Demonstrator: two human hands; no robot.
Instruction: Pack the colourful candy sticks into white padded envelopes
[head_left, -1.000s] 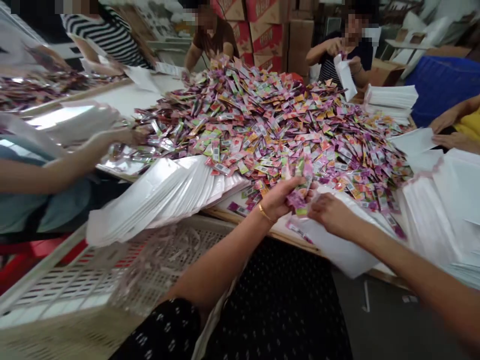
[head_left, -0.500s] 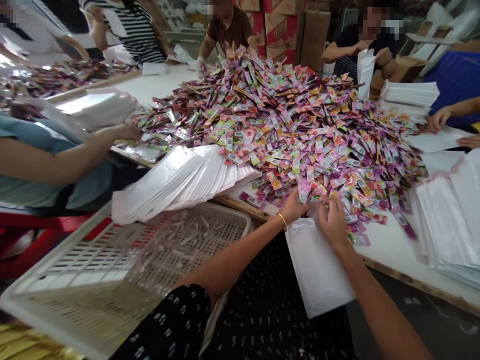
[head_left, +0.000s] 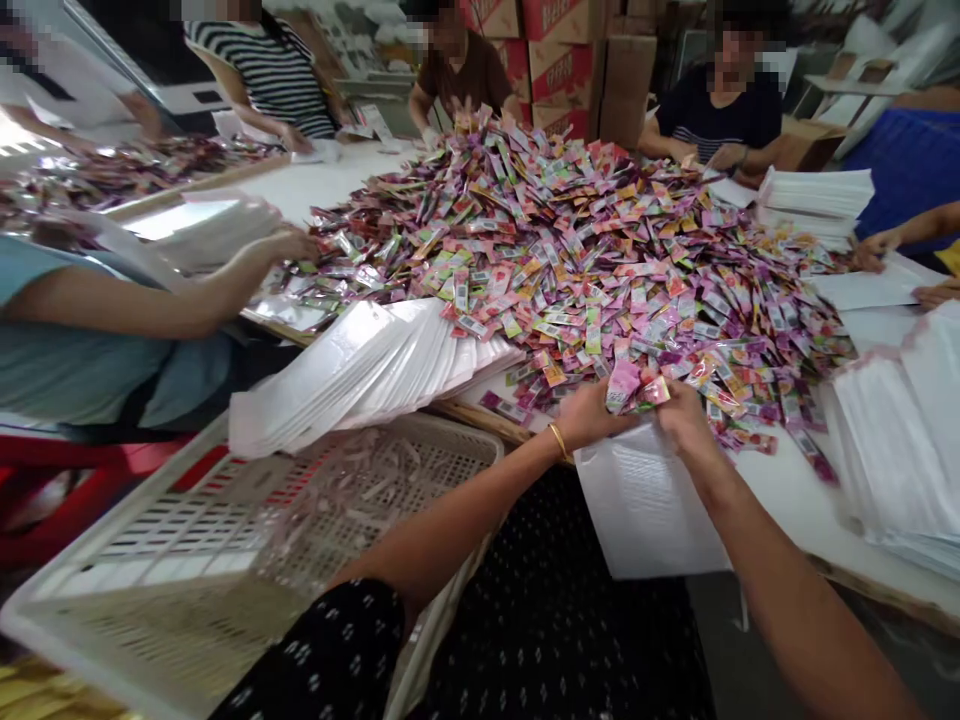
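My left hand (head_left: 591,418), with a gold bangle at the wrist, is closed around a few small pink printed sachets (head_left: 624,386). Close beside it, my right hand (head_left: 684,412) grips the upper edge of a white packaging bag (head_left: 651,515). The bag hangs down over the table's front edge, in front of my black patterned clothing. One sachet end lies between the two hands; which hand holds it I cannot tell. Just beyond my fingers rises a large heap of colourful sachets (head_left: 555,250).
White bags lie fanned (head_left: 360,360) on the left, with another stack (head_left: 892,440) on the right. A white plastic basket (head_left: 187,590) holding clear strips stands below left. Co-workers surround the table, one arm (head_left: 150,295) reaching in at left. Red cartons (head_left: 562,75) stand behind.
My hands have shifted slightly right with the bag, whose lower end has swung up and right. The sachets in my left hand now tilt over the bag. Across the table, a co-worker has lowered a bag.
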